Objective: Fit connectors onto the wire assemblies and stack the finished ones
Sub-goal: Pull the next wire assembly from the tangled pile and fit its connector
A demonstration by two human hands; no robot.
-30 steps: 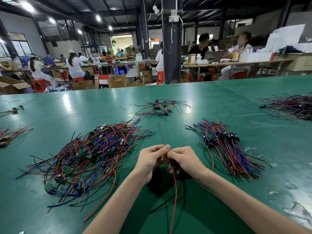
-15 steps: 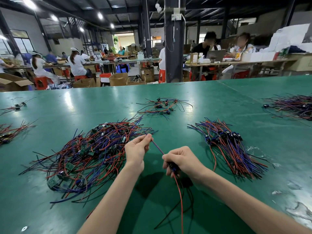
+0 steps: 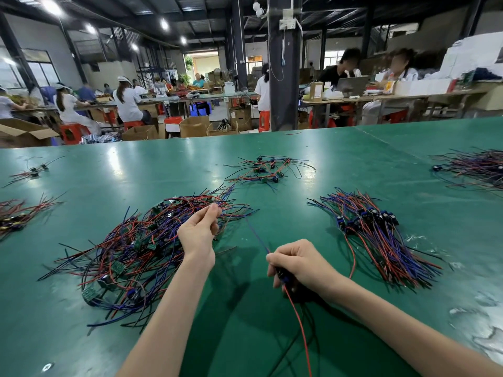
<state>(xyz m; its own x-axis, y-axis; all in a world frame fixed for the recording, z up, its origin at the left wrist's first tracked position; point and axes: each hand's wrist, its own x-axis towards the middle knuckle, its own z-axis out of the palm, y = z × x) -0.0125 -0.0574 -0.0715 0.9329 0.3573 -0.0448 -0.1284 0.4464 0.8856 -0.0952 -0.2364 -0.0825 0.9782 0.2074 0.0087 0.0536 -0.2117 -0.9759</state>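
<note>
Left hand shifted left over loose pile, fingertips pinched, grasp unclear, right hand gripping wire assembly

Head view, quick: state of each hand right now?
Left hand: fingers pinched together; whether holding anything cannot be told.
Right hand: grips the red-and-blue wire assembly with dark connector.

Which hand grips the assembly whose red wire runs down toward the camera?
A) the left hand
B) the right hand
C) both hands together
B: the right hand is curled round the assembly, its red wire trailing below, while the left hand is apart, over the tangled pile.
</note>
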